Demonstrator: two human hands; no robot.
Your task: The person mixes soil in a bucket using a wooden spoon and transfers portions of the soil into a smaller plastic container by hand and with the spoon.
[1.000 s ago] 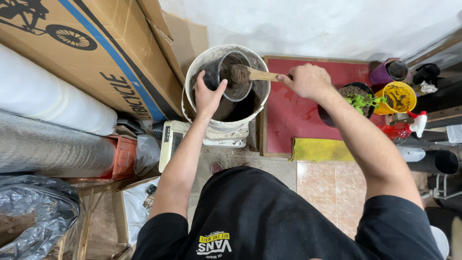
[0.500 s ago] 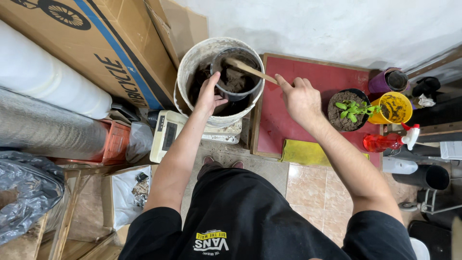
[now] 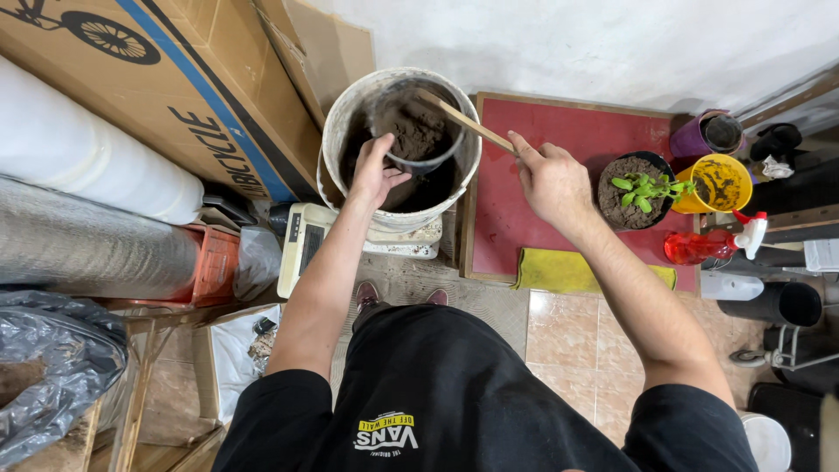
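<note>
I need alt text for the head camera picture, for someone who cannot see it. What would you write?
Seen from above, a person's left hand steadies a small dark pot of soil inside a white bucket, while the right hand holds a wooden stick reaching into it. A potted seedling stands on a red mat to the right.

Single head-worn view, looking steeply down from above, close over arms, facing wall
</note>
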